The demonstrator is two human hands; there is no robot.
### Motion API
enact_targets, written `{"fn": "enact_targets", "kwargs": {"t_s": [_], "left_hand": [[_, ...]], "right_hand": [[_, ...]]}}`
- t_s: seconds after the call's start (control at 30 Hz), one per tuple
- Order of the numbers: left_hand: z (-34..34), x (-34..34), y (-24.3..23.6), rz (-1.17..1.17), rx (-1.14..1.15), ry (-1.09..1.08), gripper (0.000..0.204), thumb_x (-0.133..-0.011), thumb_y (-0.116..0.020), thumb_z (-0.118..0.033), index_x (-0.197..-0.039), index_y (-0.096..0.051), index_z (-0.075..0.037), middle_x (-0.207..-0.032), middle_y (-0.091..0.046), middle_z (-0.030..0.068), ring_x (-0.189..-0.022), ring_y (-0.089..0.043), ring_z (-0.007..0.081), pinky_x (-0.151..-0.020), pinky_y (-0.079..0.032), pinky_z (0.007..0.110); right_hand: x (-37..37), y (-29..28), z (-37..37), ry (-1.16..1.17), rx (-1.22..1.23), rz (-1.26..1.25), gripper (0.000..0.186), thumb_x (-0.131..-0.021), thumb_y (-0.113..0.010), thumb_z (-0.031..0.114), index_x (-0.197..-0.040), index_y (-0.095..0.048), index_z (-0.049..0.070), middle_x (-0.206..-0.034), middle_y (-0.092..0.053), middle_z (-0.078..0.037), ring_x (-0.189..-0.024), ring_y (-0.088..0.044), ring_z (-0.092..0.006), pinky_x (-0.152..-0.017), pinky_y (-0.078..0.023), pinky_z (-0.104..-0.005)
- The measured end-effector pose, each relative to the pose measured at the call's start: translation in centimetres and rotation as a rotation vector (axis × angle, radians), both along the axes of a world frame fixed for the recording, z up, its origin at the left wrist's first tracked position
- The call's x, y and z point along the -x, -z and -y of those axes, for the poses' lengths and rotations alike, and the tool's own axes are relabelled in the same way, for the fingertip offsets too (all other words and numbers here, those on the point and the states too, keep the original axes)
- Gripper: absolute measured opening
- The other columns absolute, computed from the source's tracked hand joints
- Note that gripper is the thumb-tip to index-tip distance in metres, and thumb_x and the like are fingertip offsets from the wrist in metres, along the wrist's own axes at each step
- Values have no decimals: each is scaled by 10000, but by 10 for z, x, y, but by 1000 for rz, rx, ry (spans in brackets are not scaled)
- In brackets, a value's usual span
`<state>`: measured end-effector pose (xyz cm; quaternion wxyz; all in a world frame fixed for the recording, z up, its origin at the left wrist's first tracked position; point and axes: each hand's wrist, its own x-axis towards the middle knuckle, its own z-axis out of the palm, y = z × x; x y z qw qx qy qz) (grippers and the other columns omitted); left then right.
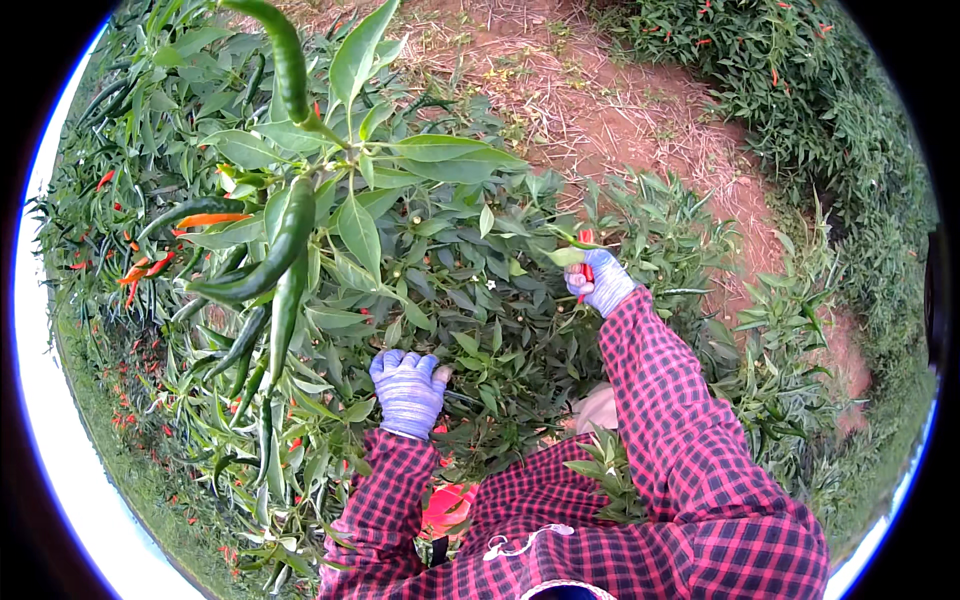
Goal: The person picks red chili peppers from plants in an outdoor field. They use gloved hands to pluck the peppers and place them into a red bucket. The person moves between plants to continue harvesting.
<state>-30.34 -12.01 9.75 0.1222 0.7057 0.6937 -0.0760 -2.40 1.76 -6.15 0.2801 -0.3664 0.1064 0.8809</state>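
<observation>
My right hand [606, 284], in a white and violet knit glove, is closed around red chili peppers [585, 274]. A red tip and a green leaf [565, 256] stick out above its fingers. Lower and to the left, my left hand [408, 392] wears a matching glove and rests back-up over the pepper plant's leaves [440, 270]. Its fingers are a little apart with the thumb held away, and nothing shows in them; the fingertips bend down out of sight. Large green chili peppers [290, 240] hang close to the camera at the upper left.
Red and orange chilies [140, 272] dot the dense plants on the left. A reddish soil path [650, 130] strewn with straw runs beyond, with another pepper row [850, 130] at the right. A bright red object [448, 508] lies partly hidden between my arms.
</observation>
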Motion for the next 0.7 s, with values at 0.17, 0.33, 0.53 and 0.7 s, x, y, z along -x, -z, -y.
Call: {"fn": "enact_targets", "kwargs": {"t_s": [0.17,0.33,0.53,0.7], "left_hand": [[7,-1,1,2,-23,9,264,-670,-642,-338,-849,-641,-144,-768,-586,38,-887,-506,256,-898,-301,462],[20,-5,-12,76,42,3,397,-701,-625,-281,-1076,-560,-167,-898,-562,34,-940,-495,241,-924,-288,451],[24,-11,-37,14,-158,-72,335,-678,-626,-170,-1007,-576,-139,-955,-558,33,-987,-487,232,-966,-270,458],[0,-107,-16,434,169,396,320,-735,-521,-110,-1052,-567,-110,-1070,-540,54,-1030,-478,240,-927,-344,393]], "right_hand": [[-22,-45,3,-3,-108,-13,147,-739,-599,114,-802,-522,6,-690,-540,-118,-561,-538,-216,-377,-408,-252],[-21,-98,14,-137,-328,8,198,-710,-616,50,-894,-560,2,-887,-593,-169,-657,-606,-225,-440,-464,-256],[-58,-122,36,155,-305,128,174,-787,-622,172,-747,-478,83,-610,-456,-18,-457,-427,-112,-383,-335,-224],[-93,-109,90,-58,-99,209,152,-776,-641,141,-797,-508,72,-567,-473,-31,-414,-444,-126,-328,-306,-216]]}}
